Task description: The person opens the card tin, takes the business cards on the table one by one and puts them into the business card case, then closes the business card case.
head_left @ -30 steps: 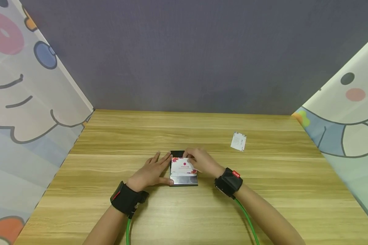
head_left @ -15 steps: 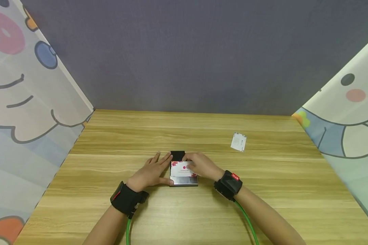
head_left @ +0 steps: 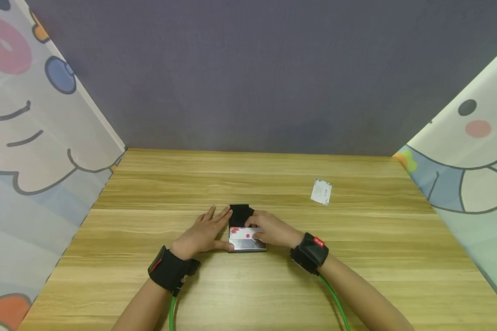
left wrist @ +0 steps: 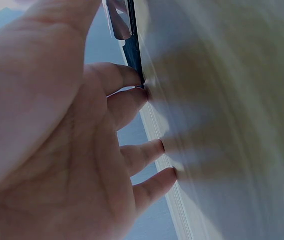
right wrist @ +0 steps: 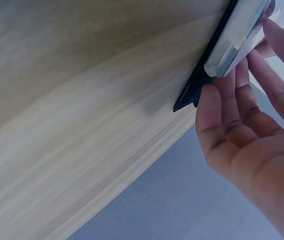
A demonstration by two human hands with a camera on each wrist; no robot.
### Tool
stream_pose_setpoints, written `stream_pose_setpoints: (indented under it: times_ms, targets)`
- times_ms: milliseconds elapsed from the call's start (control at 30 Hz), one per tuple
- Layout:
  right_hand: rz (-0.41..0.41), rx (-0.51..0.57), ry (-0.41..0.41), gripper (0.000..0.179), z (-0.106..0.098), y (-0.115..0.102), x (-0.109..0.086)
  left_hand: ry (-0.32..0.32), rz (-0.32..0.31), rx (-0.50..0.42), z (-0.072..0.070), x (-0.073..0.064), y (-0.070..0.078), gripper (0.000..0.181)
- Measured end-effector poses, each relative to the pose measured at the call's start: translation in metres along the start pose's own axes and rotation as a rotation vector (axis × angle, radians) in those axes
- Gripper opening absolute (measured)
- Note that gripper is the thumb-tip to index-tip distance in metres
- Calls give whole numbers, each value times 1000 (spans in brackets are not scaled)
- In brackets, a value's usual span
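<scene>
A white business card with pink and red flowers (head_left: 237, 233) stands partly behind the shiny silver front (head_left: 247, 245) of a business card holder, whose black back (head_left: 238, 216) shows above it. My right hand (head_left: 274, 229) pinches the card at its right side, thumb in front and fingers curled behind. In the right wrist view, the fingers of the right hand (right wrist: 254, 130) are at the holder's end (right wrist: 222, 62). My left hand (head_left: 203, 233) lies with fingers spread, thumb and fingertips against the holder's left edge; the left wrist view shows fingertips at the black edge (left wrist: 136, 55).
A second white card with a floral border (head_left: 321, 192) lies on the wooden table (head_left: 182, 179), to the right and farther back. A grey wall (head_left: 256, 82) rises behind the table, with cartoon-printed panels (head_left: 471, 147) on both sides. Green cables (head_left: 333, 294) run from the wrist bands.
My right hand has moved the card down toward me, so less of it shows above the silver front and more of the black back is visible. The left hand stays put.
</scene>
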State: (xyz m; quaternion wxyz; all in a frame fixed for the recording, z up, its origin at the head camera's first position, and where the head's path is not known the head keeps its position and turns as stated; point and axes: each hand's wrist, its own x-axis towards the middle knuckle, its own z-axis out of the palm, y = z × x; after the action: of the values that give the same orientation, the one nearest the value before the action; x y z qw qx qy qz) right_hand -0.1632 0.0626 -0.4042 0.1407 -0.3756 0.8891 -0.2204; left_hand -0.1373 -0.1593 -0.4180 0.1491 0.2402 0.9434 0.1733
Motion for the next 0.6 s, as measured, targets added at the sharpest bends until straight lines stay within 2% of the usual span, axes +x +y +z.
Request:
stream_pose_setpoints:
  times_ms: [200,600]
  targets:
    - [-36,-17,8,23,0,-1,-3,-2,2,8,2,0,-2,91]
    - [-54,-79,-14,24,-2,-3,-5,-2,4,9,1,0,-1,91]
